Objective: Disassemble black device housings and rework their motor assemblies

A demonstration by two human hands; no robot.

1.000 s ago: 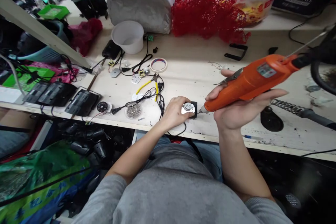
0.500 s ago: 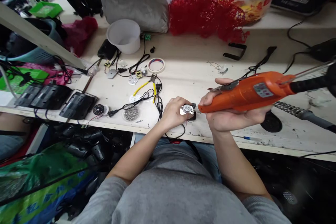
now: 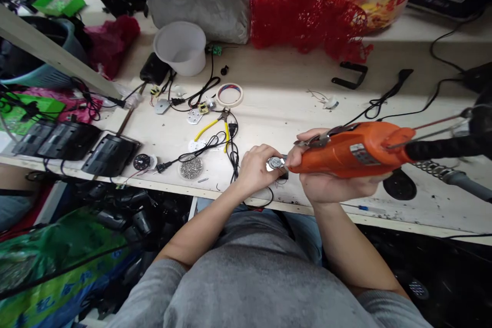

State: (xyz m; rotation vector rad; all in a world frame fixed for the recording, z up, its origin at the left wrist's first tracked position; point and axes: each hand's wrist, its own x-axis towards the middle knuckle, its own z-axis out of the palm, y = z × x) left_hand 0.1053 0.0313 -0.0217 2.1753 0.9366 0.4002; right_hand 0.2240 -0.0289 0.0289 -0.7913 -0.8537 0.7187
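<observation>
My left hand (image 3: pixel 255 168) is closed around a small black part topped by a round silver motor (image 3: pixel 275 163), pinning it to the workbench (image 3: pixel 284 107) near the front edge. My right hand (image 3: pixel 326 184) grips an orange electric screwdriver (image 3: pixel 351 148), held almost level. Its tip meets the motor from the right. A black cord and a wire hanger run off the tool's rear toward the right.
A small pile of screws (image 3: pixel 191 168), yellow-handled cutters (image 3: pixel 213 124), a tape roll (image 3: pixel 229 95) and black cables lie left of the hands. A white cup (image 3: pixel 180 54), grey bag and red mesh (image 3: pixel 307 10) stand behind. A soldering iron stand (image 3: pixel 442 174) sits at right.
The orange screwdriver has dropped from a raised tilt to nearly level and slid left, its tip now on the motor. My left hand has kept hold of the part.
</observation>
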